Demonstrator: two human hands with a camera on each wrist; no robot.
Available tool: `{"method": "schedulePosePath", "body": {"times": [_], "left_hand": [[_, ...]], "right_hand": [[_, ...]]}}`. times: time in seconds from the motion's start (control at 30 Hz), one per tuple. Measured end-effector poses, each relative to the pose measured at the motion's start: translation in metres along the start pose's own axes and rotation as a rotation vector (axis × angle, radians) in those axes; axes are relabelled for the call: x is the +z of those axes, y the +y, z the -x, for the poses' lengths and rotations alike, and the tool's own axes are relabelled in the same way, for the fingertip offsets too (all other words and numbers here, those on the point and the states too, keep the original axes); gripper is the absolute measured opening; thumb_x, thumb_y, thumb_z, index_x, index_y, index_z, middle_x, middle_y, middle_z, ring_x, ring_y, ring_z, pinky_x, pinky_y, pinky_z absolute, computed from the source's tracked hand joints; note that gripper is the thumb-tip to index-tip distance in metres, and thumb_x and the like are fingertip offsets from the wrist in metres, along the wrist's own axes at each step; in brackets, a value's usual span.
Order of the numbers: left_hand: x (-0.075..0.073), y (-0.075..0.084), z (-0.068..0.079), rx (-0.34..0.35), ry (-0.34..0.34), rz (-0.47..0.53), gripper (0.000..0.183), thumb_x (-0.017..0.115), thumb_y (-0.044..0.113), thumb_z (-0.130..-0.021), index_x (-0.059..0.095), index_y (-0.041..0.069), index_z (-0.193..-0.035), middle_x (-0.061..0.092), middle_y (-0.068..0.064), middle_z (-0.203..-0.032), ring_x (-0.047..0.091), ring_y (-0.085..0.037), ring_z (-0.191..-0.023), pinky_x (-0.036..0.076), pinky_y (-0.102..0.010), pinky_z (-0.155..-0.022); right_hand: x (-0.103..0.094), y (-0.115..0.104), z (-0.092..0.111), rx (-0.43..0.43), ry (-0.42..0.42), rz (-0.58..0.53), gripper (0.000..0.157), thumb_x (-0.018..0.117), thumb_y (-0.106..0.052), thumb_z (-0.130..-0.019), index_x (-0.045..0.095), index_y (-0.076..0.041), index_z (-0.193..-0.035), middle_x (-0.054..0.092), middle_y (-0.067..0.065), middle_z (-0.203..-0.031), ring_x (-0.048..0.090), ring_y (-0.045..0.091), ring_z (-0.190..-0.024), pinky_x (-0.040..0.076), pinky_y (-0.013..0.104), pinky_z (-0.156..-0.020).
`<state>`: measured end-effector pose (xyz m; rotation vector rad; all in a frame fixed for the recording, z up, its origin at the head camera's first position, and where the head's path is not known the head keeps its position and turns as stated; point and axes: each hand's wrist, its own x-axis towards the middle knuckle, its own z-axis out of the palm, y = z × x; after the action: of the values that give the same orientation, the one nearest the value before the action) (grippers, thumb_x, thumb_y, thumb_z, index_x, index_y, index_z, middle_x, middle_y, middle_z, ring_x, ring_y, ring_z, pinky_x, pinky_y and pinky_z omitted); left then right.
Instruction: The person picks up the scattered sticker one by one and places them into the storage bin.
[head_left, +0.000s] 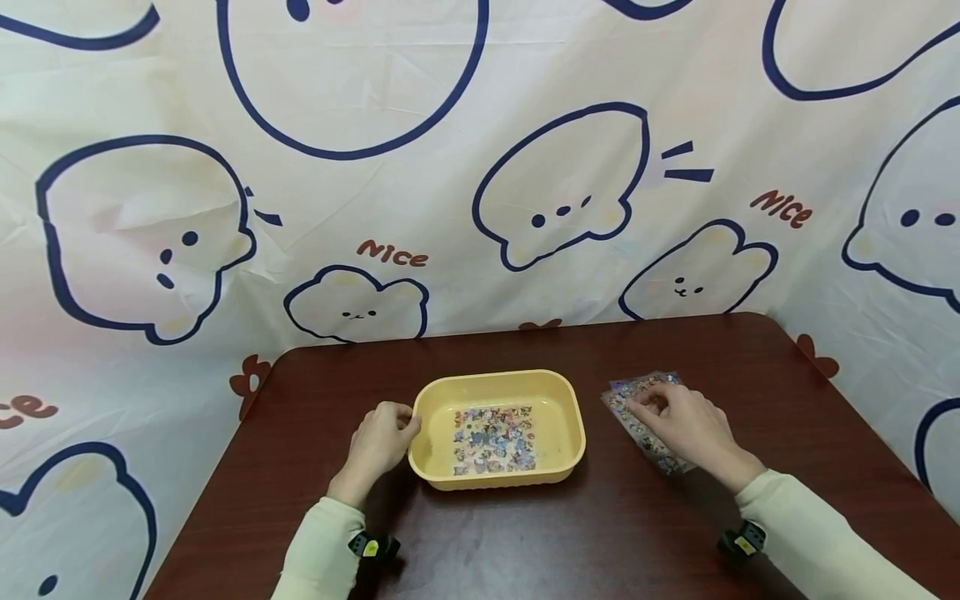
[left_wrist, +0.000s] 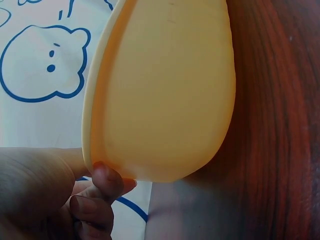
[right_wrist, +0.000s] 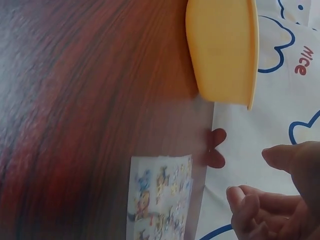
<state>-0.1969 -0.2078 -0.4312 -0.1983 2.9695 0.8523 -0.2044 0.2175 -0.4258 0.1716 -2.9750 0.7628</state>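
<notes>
A yellow plastic basin (head_left: 435,429) stands on the table, with a sheet of small colourful stickers (head_left: 495,442) lying flat inside it. My left hand (head_left: 378,437) pinches the basin's left rim between thumb and fingers; the left wrist view shows fingertips (left_wrist: 107,177) against the rim's corner. To the right of the basin lies a small stack of clear sticker sheets (head_left: 665,454), slightly fanned. Over that stack is my right hand (head_left: 693,423), partly covering it in the head view. In the right wrist view its thumb (right_wrist: 280,156) and fingers are apart with nothing between them.
The dark brown wooden table (head_left: 510,542) has rounded far corners. A white cloth (head_left: 442,192) printed with blue cartoon outlines hangs right behind it and along the sides. Each wrist carries a small black camera (head_left: 372,546) on a strap.
</notes>
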Motion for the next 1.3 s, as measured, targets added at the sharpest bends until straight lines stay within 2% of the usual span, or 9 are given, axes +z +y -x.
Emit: {"method": "schedulePosePath", "body": {"times": [0.23,0.5,0.83,1.1,1.3], "left_hand": [[0.000,-0.001,0.000,0.006,0.007,0.002,0.036,0.063,0.026,-0.097,0.071,0.001,-0.121,0.078,-0.012,-0.103,0.072,-0.021,-0.087,0.055,-0.043,-0.074],[0.001,-0.002,0.000,0.000,-0.002,0.011,0.036,0.063,0.026,-0.097,0.071,0.000,-0.121,0.077,-0.012,-0.104,0.071,-0.020,-0.085,0.054,-0.041,-0.072],[0.002,-0.002,0.000,0.006,0.003,0.011,0.036,0.063,0.026,-0.097,0.071,0.001,-0.121,0.077,-0.012,-0.103,0.071,-0.020,-0.085,0.055,-0.041,-0.073],[0.001,-0.001,-0.001,0.011,0.011,0.008,0.035,0.064,0.026,-0.097,0.072,0.001,-0.120,0.078,-0.012,-0.101,0.071,-0.020,-0.084,0.055,-0.044,-0.075],[0.001,-0.001,0.000,0.014,0.016,0.006,0.035,0.063,0.026,-0.097,0.072,0.001,-0.120,0.077,-0.012,-0.101,0.071,-0.021,-0.085,0.055,-0.043,-0.075]], "right_hand": [[0.001,0.008,0.003,-0.025,0.001,0.035,0.037,0.066,-0.043,-0.096,0.074,-0.008,-0.106,0.069,0.001,-0.079,0.050,0.013,-0.055,0.035,0.032,-0.044],[-0.002,0.016,0.004,-0.028,-0.021,0.077,0.033,0.067,-0.040,-0.096,0.072,-0.009,-0.103,0.058,-0.003,-0.066,0.046,0.013,-0.050,0.029,0.030,-0.043],[-0.004,0.026,0.003,-0.025,-0.044,0.120,0.044,0.066,-0.042,-0.095,0.071,-0.004,-0.116,0.064,-0.001,-0.072,0.048,0.013,-0.049,0.034,0.032,-0.042],[-0.005,0.036,-0.001,0.005,-0.058,0.150,0.050,0.067,-0.043,-0.094,0.069,0.000,-0.118,0.053,-0.001,-0.059,0.046,0.015,-0.051,0.032,0.031,-0.043],[-0.004,0.042,-0.002,0.023,-0.073,0.175,0.056,0.069,-0.045,-0.092,0.066,0.004,-0.119,0.051,0.000,-0.059,0.046,0.015,-0.050,0.031,0.030,-0.043]]}}
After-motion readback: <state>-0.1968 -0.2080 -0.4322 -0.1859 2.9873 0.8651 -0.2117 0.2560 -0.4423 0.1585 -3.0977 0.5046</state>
